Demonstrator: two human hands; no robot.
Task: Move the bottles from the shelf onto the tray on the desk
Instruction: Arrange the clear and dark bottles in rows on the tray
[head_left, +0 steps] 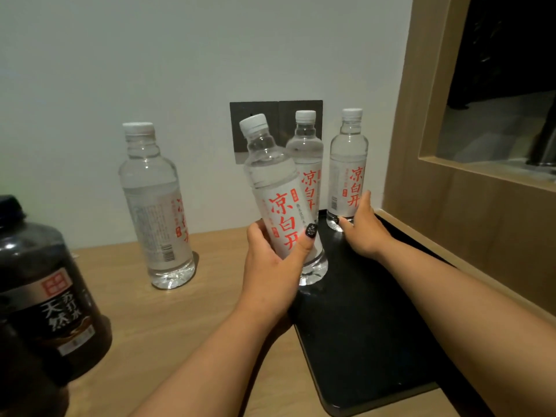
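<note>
dark jug sits nearest, left. left hand grips a tilted bottle over the tray; right hand, fingers straight, touches one of two bottles standing there. one bottle waits on the desk

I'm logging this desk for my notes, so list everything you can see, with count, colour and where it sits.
Clear water bottles, white caps, red lettering: four. One held tilted over the tray's left edge; one upright behind it on the tray; one at the tray's far right; one on the desk, left of the tray.
Dark bottle: one, black, near left.
Tray: one, black, on the desk at right.
Desk: wood.
Wall plate: grey, behind the bottles.
Left hand: grips the tilted bottle.
Right hand: touches the far-right bottle.
</note>
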